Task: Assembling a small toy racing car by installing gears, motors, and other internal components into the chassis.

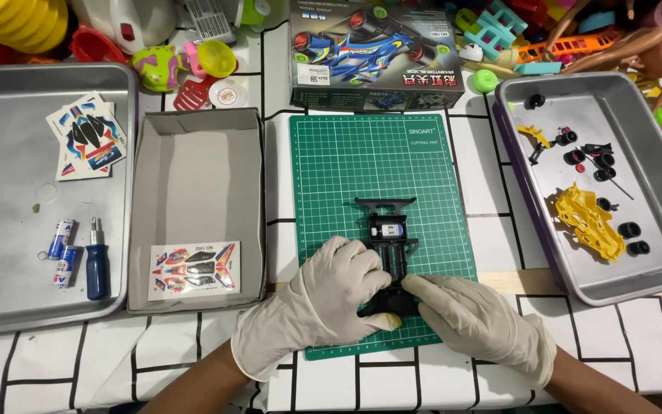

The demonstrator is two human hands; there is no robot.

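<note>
The black toy car chassis (387,249) is held at its near end by the gloved left hand (329,295) and right hand (475,316), fingers closed on it, on the green cutting mat (377,161) at frame centre. It is flanked by a grey cardboard box (197,172) at left and a metal tray (657,253) at right; open mat remains above.

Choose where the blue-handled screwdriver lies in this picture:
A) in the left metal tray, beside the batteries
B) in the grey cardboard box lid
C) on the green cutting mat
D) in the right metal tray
A: the blue-handled screwdriver lies in the left metal tray, right next to the batteries.
</note>
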